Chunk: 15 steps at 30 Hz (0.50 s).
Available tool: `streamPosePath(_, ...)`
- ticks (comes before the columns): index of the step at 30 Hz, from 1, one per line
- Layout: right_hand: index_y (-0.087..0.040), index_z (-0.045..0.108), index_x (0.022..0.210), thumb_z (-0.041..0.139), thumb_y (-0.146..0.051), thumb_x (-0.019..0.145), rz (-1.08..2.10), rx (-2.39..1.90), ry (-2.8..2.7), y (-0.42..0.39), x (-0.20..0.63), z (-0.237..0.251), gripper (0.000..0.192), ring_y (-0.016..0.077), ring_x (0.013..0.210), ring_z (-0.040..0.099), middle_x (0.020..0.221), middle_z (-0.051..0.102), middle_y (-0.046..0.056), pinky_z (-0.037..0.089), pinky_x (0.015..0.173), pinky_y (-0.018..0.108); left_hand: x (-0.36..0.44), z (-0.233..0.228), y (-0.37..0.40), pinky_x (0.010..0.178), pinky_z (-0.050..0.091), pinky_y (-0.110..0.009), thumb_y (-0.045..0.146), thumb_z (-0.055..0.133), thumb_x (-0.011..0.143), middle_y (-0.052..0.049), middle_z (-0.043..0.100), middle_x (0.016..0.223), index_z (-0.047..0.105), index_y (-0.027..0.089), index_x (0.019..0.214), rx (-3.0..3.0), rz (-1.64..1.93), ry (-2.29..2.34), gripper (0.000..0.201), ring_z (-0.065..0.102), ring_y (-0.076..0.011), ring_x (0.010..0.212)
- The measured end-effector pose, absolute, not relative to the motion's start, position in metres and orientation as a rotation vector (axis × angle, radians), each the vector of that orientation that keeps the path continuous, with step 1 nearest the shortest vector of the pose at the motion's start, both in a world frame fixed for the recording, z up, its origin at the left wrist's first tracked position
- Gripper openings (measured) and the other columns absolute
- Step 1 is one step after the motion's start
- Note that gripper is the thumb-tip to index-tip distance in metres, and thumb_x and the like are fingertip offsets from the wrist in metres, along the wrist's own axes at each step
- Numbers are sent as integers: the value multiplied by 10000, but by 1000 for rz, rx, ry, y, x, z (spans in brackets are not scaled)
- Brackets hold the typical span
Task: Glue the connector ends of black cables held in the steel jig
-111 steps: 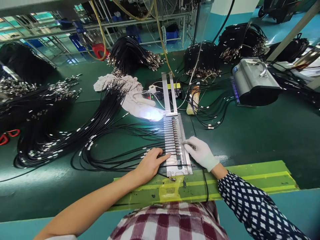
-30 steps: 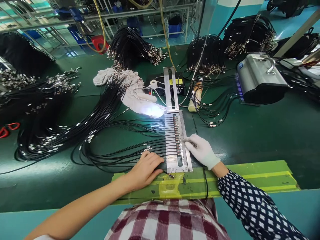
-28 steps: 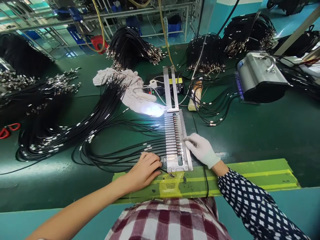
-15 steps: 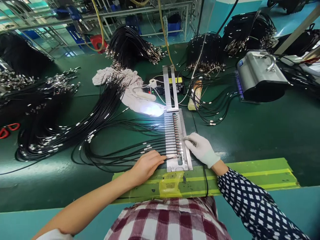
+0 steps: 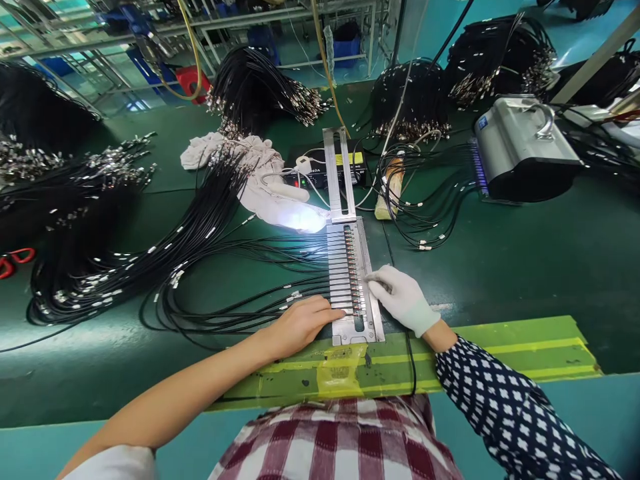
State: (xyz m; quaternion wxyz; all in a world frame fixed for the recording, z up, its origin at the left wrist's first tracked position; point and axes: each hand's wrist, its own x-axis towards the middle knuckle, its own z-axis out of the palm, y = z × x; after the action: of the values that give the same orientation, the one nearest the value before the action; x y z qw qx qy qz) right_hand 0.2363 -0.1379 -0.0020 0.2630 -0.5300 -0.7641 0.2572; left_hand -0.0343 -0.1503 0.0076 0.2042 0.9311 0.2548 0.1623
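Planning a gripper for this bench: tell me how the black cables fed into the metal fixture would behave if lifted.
The black cables curve in loose loops, so probably floppy. Their metal ends likely dangle. Neighbours overlap, so tangling seems likely.

Black cables point(image 5: 200, 233) are fanning over the dark green table point(image 5: 500, 267); a white glove point(image 5: 403, 300) is covering the right hand, its sleeve point(image 5: 505, 413) navy with white checks.

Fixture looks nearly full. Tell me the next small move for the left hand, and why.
Probably press the cable end under the left hand fully down into its slot. Its fingers rest at the lowest filled row of the fixture, with bare slots just below, and the gloved right hand steadies the fixture's right edge. Whether that end is already seated cannot be told.
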Motion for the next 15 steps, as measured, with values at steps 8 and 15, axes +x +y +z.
streamPosePath(8,-245,674,1012,479,-289,947,704,-1441,-2064,-138,236,-2,211,198,867,643,940,677,40,509,769,313,-31,9,-150,740,463,-254,110,321,990,-71,626,883,602,158,1185,2664,461,708,346,548,-159,820)
streamPosePath(15,-244,673,1018,480,-295,954,723,-1451,-2060,-138,237,-3,209,199,880,638,948,674,34,500,765,314,-30,15,-154,698,443,-274,144,319,1008,-58,589,824,574,134,1189,2936,367,666,312,513,-167,758)
